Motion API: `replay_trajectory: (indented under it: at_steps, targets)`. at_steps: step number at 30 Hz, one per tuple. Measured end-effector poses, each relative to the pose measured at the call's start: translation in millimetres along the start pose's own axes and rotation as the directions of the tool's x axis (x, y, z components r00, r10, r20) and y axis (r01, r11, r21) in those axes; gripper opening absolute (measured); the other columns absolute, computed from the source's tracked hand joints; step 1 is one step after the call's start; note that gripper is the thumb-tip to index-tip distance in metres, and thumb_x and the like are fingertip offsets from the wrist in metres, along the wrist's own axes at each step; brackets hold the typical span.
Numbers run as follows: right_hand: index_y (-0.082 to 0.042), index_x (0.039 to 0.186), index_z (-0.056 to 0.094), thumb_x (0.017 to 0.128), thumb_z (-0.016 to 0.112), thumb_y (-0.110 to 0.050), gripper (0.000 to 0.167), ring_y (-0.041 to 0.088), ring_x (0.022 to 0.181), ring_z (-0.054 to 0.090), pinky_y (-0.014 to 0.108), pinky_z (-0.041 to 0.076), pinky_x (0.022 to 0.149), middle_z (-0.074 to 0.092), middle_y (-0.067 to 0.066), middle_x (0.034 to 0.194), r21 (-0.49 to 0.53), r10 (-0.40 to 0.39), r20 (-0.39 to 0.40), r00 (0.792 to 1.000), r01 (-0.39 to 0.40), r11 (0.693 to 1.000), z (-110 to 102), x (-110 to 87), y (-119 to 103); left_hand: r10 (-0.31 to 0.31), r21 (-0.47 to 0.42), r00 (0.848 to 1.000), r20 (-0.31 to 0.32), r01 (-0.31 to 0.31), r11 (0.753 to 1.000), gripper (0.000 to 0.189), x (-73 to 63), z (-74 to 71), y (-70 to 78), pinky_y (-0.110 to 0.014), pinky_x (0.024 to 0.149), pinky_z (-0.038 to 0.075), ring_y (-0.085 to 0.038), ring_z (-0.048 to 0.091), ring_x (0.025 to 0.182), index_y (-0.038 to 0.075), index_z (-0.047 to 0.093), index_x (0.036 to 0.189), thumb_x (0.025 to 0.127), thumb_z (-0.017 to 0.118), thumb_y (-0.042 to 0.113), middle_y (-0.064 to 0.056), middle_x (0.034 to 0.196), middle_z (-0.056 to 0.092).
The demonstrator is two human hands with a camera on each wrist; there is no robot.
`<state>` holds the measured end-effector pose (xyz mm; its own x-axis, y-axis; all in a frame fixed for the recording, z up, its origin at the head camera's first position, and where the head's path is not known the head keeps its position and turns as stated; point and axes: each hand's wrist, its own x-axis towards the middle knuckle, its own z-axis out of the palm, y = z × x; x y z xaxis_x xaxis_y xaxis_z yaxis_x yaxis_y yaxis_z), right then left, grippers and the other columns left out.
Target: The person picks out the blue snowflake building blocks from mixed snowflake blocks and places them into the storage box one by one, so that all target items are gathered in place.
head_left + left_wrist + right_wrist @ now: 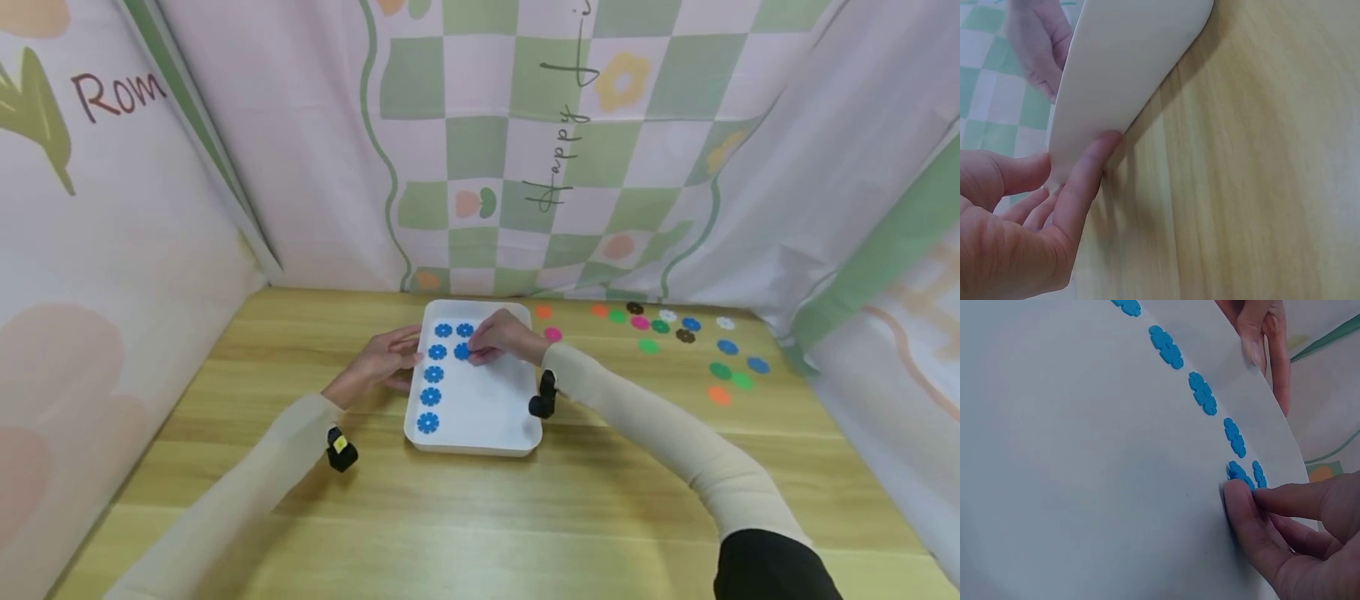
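"Holding the white tray [487, 408] how?"

"My left hand [372, 364] grips its left edge; its long axis runs away from me. My right hand [513, 333] pinches a blue disc [461, 352] inside, just right of the blue column [432, 397]."

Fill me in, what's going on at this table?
A person is working with blue flower-shaped discs in a white tray. The left hand touches the tray's left side, while the right hand pinches a blue disc in the second column. Five discs make up the left column; one more lies at the far end of the second. Loose discs in several colors lie on the table, right of the tray.
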<state>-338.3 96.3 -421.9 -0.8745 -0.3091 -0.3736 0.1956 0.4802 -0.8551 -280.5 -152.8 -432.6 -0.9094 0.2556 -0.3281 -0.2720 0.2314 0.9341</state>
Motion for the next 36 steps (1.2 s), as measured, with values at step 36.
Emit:
replay_trajectory:
  at_steps: [36]
  targets:
    - [0.011,0.125,0.065,0.103,0.063,-0.003,0.026,0.045,0.103,0.07,0.045,0.067,0.087,0.068,0.033,0.12,-0.14,-0.322,-0.04,0.946,0.314,0.939,-44,-16.2,-3,-0.021,0.001,1.0,-0.016,0.021,1.0,0.064,1.1,1.2,0.0,-0.044,0.088,0.067,-0.042,0.06,0.132,0.019,0.034,0.165,0.107,0.059,0.009,-0.014,0.167,0.038]
